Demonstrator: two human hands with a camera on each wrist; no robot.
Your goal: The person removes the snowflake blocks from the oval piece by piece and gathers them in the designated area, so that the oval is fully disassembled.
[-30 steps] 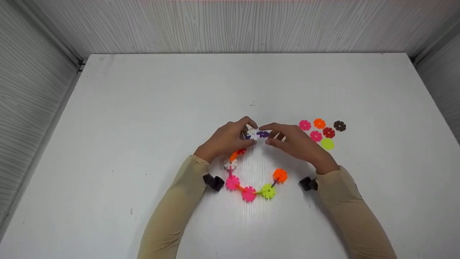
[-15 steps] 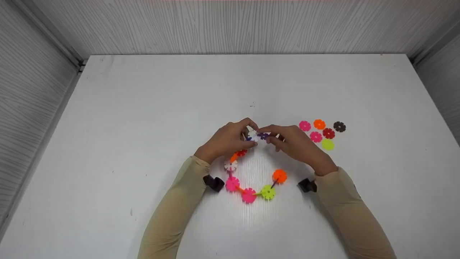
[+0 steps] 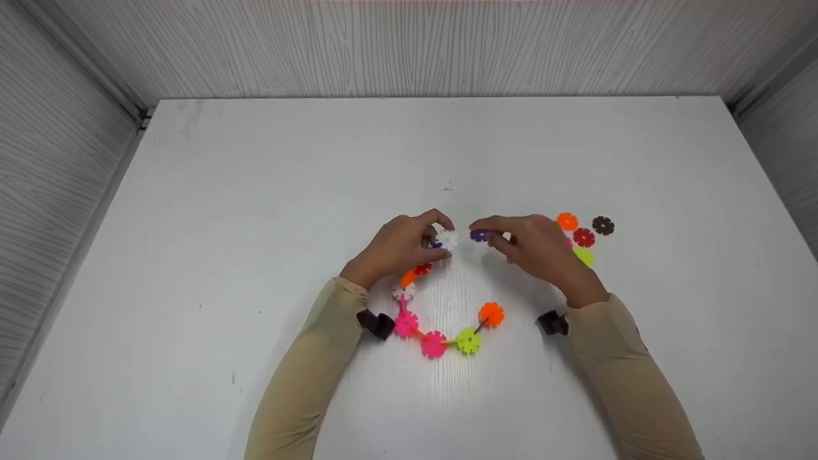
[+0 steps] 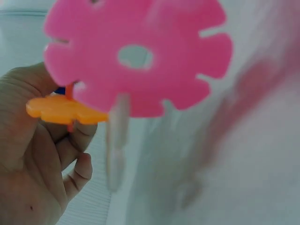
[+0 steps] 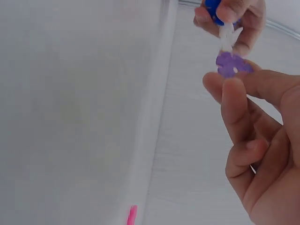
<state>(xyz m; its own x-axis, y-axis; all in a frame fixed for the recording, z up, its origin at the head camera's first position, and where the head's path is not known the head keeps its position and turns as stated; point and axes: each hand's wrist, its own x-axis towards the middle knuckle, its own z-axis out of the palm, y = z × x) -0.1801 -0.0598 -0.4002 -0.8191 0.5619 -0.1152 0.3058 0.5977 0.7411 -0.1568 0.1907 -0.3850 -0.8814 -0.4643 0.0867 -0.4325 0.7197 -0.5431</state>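
Note:
My left hand [image 3: 399, 246] pinches a blue notched disc [image 5: 213, 9] at the upper end of a chain of slotted plastic discs. Joined to the blue disc is a white disc [image 3: 448, 240]. The chain curves down through red, orange, white and pink discs, a yellow-green disc [image 3: 469, 340] and an orange end disc [image 3: 491, 314]. Between thumb and fingers, my right hand [image 3: 540, 249] pinches a purple disc [image 3: 479, 236], a small gap away from the white one. Close up in the left wrist view hang a pink disc [image 4: 93, 35] and an orange disc [image 4: 61, 108] of the chain.
Beside the right hand lie loose discs on the white table [image 3: 255, 191]: orange [image 3: 567, 222], red [image 3: 583, 237], dark brown [image 3: 602, 225] and yellow-green [image 3: 583, 256]. Loose pink discs there are mostly hidden by that hand. A grained panel [image 3: 409, 48] stands behind the table.
The right hand has drawn the purple disc to the right, away from the white disc it was against. The left hand and the chain have shifted slightly left.

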